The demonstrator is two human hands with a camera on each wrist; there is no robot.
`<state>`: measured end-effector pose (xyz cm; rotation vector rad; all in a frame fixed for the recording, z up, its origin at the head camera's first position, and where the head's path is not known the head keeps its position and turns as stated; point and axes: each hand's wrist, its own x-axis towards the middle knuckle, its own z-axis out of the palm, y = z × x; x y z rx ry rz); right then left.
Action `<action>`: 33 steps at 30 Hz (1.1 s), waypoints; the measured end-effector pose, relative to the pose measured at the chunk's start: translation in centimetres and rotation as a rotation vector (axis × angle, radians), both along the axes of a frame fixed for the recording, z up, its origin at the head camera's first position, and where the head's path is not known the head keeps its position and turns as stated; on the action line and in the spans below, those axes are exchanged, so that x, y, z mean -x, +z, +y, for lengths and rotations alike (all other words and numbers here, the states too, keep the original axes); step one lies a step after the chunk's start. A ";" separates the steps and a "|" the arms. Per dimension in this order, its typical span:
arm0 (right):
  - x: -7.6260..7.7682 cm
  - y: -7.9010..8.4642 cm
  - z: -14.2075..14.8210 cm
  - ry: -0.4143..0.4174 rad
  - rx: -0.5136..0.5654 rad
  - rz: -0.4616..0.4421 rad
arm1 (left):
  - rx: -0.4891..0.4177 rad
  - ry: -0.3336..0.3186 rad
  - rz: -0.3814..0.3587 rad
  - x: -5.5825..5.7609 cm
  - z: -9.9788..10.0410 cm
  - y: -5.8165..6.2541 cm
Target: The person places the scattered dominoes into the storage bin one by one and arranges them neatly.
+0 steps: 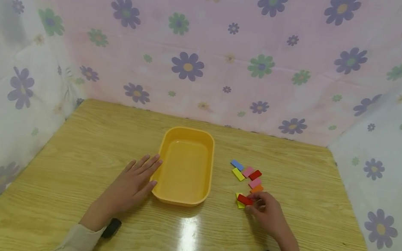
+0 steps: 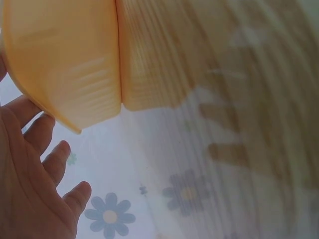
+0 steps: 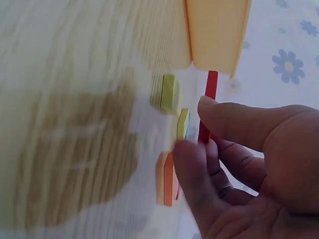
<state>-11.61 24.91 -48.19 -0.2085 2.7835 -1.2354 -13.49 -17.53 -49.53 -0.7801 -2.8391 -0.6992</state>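
Between the thumb and fingers of my right hand (image 1: 269, 214) is a small flat red block (image 1: 245, 199), pinched near one end. In the right wrist view, the red block (image 3: 211, 85) is lifted off the table and seen edge-on. Just below it in the head view lies a yellow block (image 1: 241, 205), partly covered by it. My left hand (image 1: 128, 186) rests its outstretched fingers against the left rim of a yellow rectangular tray (image 1: 212, 162). The left wrist view has those fingertips right at the tray's edge (image 2: 57, 119). No blocks show inside the tray.
Beyond my right hand lie loose blocks: blue (image 1: 236, 164), yellow (image 1: 238, 174), red (image 1: 255, 175), orange (image 1: 257, 189) and two pink ones (image 1: 255, 183). The wooden table (image 1: 114, 130) meets flower-patterned cloth (image 1: 226, 60) at the back and sides.
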 end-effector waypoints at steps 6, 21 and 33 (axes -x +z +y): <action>-0.1 -0.2 -0.8 0.007 0.069 0.006 | -0.008 -0.001 -0.001 -0.1 0.1 0.3; -0.2 -0.8 -2.0 -0.080 0.307 -0.002 | -0.009 -0.005 -0.021 0.0 0.1 0.4; -0.2 -1.2 -3.7 -0.250 0.618 -0.184 | -0.001 0.004 -0.028 -0.1 0.1 0.5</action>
